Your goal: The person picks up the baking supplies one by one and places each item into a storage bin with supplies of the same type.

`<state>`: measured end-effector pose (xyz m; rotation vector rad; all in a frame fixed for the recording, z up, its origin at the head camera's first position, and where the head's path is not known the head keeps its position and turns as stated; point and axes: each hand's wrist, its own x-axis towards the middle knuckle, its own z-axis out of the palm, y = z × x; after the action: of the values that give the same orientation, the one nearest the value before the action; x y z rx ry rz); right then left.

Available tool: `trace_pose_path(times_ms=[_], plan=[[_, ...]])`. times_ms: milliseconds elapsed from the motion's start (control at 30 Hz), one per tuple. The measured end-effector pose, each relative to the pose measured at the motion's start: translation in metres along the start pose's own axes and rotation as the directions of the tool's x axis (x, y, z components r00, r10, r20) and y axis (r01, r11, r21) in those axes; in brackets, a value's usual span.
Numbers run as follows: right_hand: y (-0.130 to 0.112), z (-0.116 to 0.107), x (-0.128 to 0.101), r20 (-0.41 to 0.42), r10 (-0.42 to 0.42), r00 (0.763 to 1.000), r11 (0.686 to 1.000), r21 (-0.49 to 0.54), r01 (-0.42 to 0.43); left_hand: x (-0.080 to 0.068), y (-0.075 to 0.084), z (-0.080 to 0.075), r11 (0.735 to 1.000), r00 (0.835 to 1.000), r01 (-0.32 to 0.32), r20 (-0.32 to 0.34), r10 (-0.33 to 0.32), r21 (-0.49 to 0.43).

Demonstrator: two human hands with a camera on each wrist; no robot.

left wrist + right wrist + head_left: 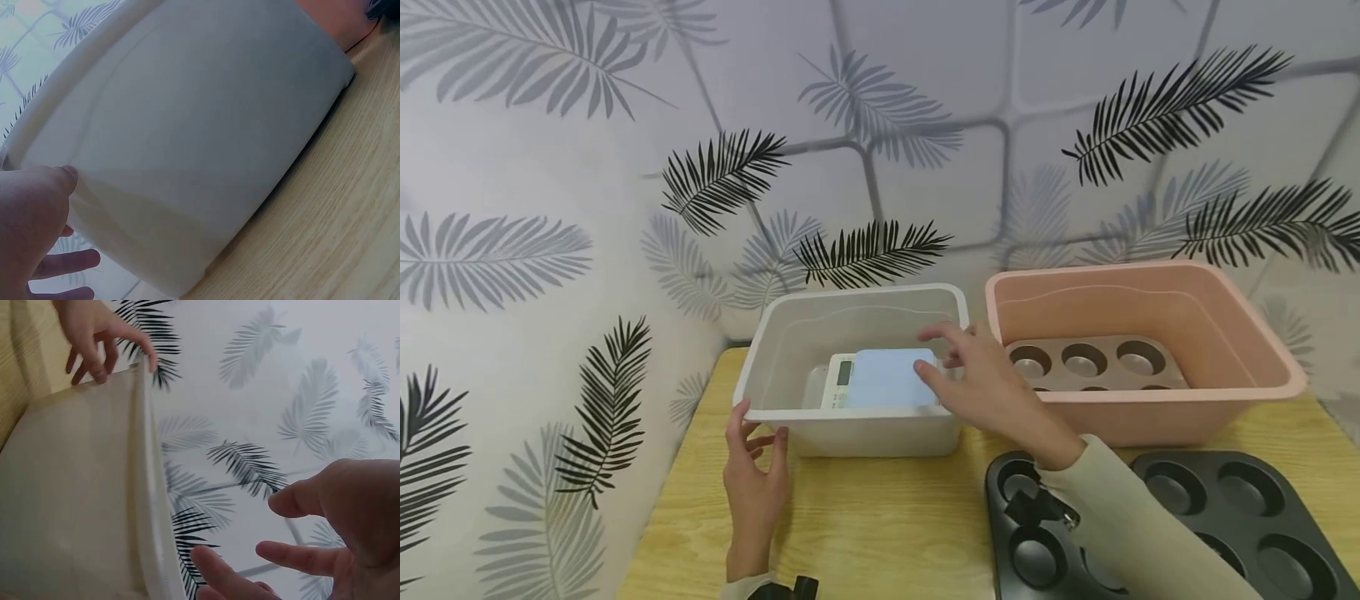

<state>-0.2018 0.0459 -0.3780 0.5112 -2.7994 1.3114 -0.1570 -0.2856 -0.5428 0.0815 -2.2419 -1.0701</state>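
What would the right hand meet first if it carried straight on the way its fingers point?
Probably the kitchen scale in the white tub: the right hand points left over its blue plate, fingers spread. Depth is unclear; it may touch already.

Pale wooden table, butted against leaf-patterned wallpaper. On it: a white plastic tub at the back left; just beside that, to the right, a pink plastic tub; nearer the front right, a black muffin tray, close before the pink tub.
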Motion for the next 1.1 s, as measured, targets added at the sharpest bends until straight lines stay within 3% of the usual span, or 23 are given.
trace_pose_path(times_ms=[167,533,833,1100], plan=[[0.002,-0.02,-0.013,-0.08,-0.029,0.996,0.999,0.033,0.032,0.003,0.004,-0.002,1.0,1.0,0.018,-0.007,-0.018,0.002],[0.026,-0.03,-0.024,-0.121,-0.024,0.992,0.983,0.178,0.046,-0.003,0.008,-0.001,0.999,0.999,0.053,0.009,-0.053,0.009],[0.043,-0.037,-0.037,-0.121,-0.014,0.993,0.971,0.237,0.042,-0.003,0.003,-0.004,0.999,0.999,0.03,0.025,-0.031,0.03],[0.051,-0.046,-0.051,-0.132,-0.02,0.991,0.963,0.264,0.054,-0.004,0.008,-0.007,0.999,0.998,0.004,0.057,-0.006,0.037]])
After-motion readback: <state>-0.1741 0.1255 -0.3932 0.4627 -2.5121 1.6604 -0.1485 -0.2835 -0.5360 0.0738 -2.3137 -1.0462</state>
